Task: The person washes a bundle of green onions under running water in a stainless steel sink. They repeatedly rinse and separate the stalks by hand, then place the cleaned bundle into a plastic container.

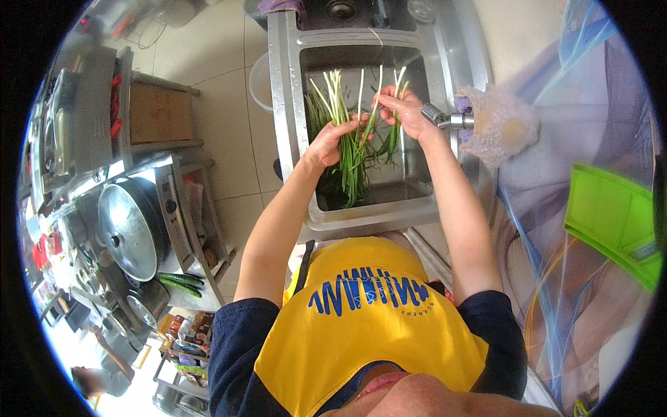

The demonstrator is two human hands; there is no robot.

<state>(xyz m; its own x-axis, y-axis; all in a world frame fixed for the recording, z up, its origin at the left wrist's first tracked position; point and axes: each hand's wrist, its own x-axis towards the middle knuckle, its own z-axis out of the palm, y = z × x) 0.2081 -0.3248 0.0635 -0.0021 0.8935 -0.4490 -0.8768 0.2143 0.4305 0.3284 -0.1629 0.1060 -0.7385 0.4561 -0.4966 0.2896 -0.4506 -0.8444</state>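
Note:
A bunch of long green stalks with white ends (350, 169), scallions or garlic chives, hangs over the steel sink basin (385, 188). My left hand (333, 139) grips the bunch below its white ends. To the right, my right hand (402, 110) pinches a few stalks (391, 143) of the same kind, white ends up. More dark green stalks (315, 112) lie along the basin's left wall, partly behind the bunch. The metal faucet head (433, 113) is close beside my right wrist, and whether water runs from it I cannot tell.
A second basin (359, 13) adjoins beyond. Right of the sink are the faucet's cloth-like wrapping (500, 125), sheer plastic sheeting (552, 99) and a green plastic basket (609, 219). Leftward, a lidded pan (130, 229) and cucumbers (181, 284) sit on a counter; a person (107, 365) is farther off.

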